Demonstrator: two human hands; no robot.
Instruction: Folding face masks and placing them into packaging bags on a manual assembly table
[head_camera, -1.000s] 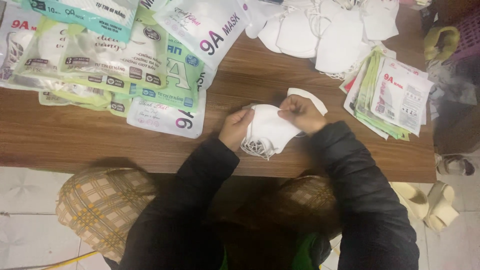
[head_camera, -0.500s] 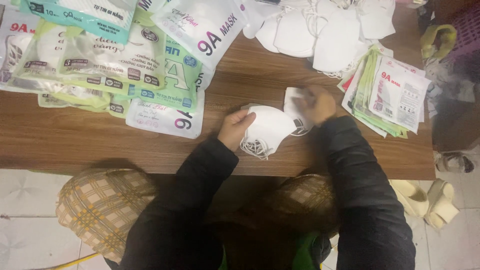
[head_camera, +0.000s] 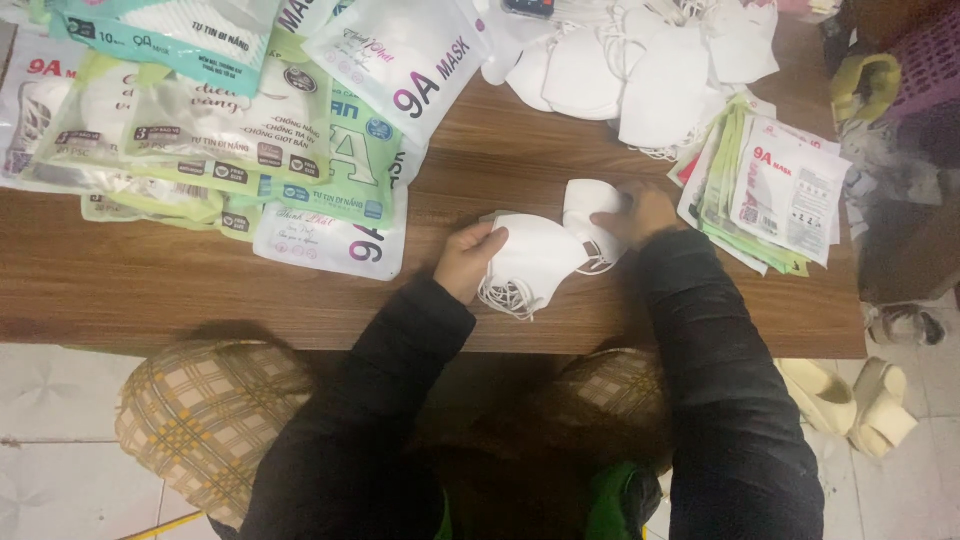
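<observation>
White mask (head_camera: 535, 262) lies on the table (head_camera: 180, 290) near its front edge, folded, ear loops bunched at its lower left. Left hand (head_camera: 468, 260) pinches mask's left edge, grip closed on it. 2nd mask (head_camera: 588, 205) sits just to the right & slightly behind, overlapping the 1st. Right hand (head_camera: 640, 214) rests on 2nd mask's right side, fingers curled over it; can't tell if the grip is actually closed on it or just pressing. Both arms in black sleeves.

Behind, at table's far edge: loose pile of white masks (head_camera: 640, 75) w/ tangled loops. Right of the hands: stack of flat packets (head_camera: 775, 190), green & white, fanned a bit. Left side: heap of filled mask bags (head_camera: 230, 120), green, teal & clear, overlapping; nearest bag just beside left hand. Off table to the right, pale sandals (head_camera: 850, 400) on tile floor. Plaid trousers (head_camera: 200, 420) show below table edge.
</observation>
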